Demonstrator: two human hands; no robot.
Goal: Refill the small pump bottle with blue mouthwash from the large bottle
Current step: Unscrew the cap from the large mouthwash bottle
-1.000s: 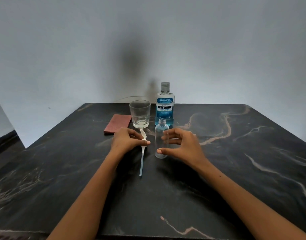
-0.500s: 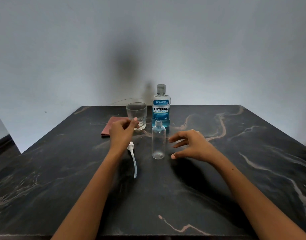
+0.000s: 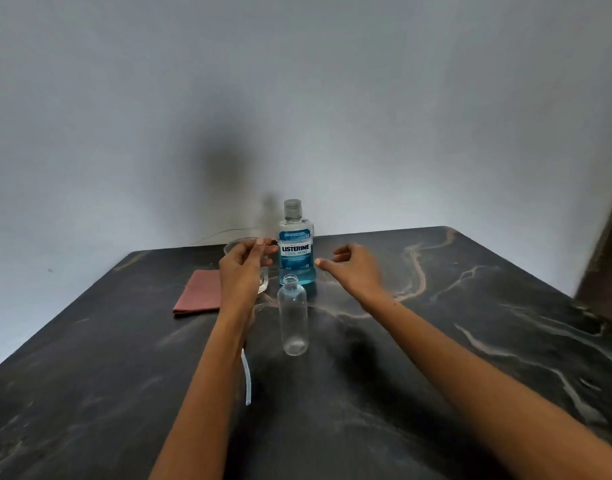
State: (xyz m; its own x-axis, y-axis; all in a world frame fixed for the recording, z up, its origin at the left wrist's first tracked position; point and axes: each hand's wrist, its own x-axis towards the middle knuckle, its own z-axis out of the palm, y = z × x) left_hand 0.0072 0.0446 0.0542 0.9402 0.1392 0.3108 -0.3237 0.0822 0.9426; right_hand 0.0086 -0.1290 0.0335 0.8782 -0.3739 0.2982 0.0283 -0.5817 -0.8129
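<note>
The small clear bottle stands upright and uncapped in the middle of the table. Its pump head lies flat on the table under my left forearm, and only the pump's dip tube shows. Behind the small bottle stands the large mouthwash bottle, capped, with blue liquid in its lower part. My left hand hovers just left of the large bottle, fingers apart, holding nothing. On the other side of that bottle my right hand also hangs open, not touching it.
A clear drinking glass stands behind my left hand, mostly hidden. A folded reddish cloth lies to its left. The dark marble table backs onto a grey wall. A dark object shows at the right edge.
My left hand let go of the pump, which now lies on the table. Both hands moved away from the small bottle to either side of the large bottle.
</note>
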